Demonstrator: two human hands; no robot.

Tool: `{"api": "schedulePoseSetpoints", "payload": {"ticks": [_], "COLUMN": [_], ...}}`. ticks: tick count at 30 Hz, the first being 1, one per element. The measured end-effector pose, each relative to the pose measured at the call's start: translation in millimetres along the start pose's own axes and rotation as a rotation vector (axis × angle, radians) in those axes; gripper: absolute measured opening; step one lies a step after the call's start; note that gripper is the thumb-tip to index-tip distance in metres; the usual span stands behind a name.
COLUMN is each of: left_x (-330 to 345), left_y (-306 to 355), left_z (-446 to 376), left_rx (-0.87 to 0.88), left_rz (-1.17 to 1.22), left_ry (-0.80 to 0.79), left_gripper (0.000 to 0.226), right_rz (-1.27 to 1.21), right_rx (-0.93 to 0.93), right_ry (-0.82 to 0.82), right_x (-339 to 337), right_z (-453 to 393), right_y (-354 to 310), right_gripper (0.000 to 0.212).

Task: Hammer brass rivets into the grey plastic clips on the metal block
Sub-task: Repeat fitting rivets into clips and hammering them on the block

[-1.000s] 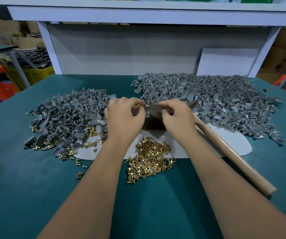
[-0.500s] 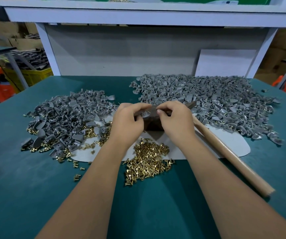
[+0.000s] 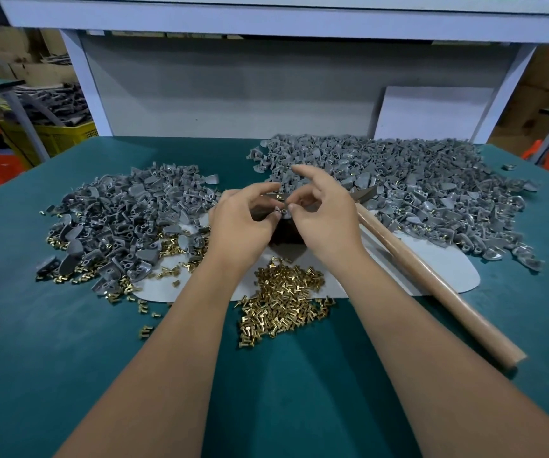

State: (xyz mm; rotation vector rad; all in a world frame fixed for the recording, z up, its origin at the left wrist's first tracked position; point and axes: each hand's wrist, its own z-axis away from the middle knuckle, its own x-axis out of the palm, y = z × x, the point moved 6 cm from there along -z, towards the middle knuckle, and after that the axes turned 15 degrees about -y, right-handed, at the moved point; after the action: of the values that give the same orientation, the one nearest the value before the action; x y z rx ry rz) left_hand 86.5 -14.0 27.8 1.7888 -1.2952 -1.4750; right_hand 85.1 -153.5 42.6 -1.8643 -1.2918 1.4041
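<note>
Both hands over metal block (image 3: 284, 231), mostly hiding it. Left hand (image 3: 243, 223) and right hand (image 3: 324, 214) pinch one grey clip (image 3: 282, 213) together above it; rivet not discernible.

Two heaps of grey clips (image 3: 127, 213), one brass rivet pile (image 3: 283, 299), one hammer (image 3: 431, 279), two hands (image 3: 243, 223).

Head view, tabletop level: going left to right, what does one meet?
Smaller clip pile → left hand → grey clip pinched between both hands over the metal block → right hand → hammer handle → larger clip pile.
</note>
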Motion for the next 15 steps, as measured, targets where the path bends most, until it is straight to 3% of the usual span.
{"api": "schedulePoseSetpoints", "payload": {"ticks": [15], "left_x": [-2.4], "left_y": [-7.2], "left_z": [-2.2], "left_rx": [-0.069], "left_rz": [0.036], "left_ry": [0.040], "left_gripper": [0.038], "right_rz": [0.073], "right_rx": [0.078], "right_ry": [-0.023], "right_x": [7.5], "right_z": [-8.5], "right_y": [1.0], "right_gripper": [0.057]}}
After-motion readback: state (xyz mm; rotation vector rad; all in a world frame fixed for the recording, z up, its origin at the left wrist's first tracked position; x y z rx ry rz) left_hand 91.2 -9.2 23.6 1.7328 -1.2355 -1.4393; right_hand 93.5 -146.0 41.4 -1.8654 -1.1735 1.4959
